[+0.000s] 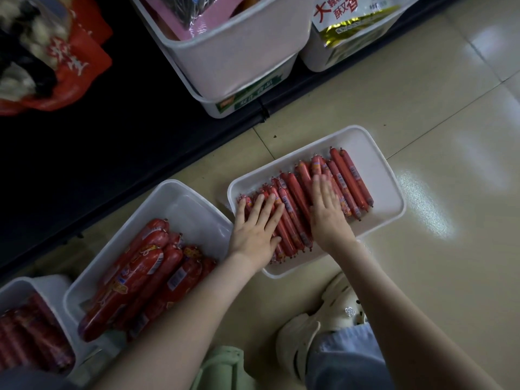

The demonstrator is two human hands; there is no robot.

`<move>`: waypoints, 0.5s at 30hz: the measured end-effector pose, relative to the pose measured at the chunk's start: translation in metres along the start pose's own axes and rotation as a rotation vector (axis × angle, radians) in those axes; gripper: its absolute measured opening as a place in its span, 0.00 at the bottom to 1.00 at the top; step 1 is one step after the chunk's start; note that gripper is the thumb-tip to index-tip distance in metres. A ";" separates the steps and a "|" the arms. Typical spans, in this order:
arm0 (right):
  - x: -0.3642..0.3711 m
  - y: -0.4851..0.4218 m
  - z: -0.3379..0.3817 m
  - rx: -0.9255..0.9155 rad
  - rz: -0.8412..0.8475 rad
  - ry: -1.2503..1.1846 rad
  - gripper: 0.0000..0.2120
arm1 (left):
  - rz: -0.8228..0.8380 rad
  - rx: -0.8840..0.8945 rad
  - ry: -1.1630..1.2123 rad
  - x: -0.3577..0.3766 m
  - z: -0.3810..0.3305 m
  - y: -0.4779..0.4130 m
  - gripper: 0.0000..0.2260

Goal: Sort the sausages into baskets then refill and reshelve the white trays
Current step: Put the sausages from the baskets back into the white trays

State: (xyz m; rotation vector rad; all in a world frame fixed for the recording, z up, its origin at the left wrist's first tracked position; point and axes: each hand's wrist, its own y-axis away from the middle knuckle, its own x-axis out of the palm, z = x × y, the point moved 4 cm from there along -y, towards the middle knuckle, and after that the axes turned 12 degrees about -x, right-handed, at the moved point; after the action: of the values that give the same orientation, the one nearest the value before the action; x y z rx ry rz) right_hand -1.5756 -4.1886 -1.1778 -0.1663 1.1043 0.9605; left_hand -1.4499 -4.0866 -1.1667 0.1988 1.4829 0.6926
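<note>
Beige floor tiles (422,108) beside the dark shelf base (112,164) are carrying the white tray (387,170), and we are pressing both hands flat on its row of thin sausages (350,178). Our left hand (254,225) and right hand (327,211) are resting palms down, fingers straight, gripping nothing. We are judging the casings slick, light and prone to rolling, so we are favouring gathering a bunch at mid-length, and lifting the tray by both long rims.
</note>
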 end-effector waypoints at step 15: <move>0.003 0.012 0.007 -0.020 -0.024 -0.015 0.38 | -0.070 0.000 0.020 0.001 0.000 0.000 0.31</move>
State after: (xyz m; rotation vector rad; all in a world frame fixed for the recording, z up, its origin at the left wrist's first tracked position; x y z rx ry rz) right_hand -1.5789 -4.1756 -1.1732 -0.1873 1.0771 0.9503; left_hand -1.4501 -4.0866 -1.1678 0.1396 1.5024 0.6399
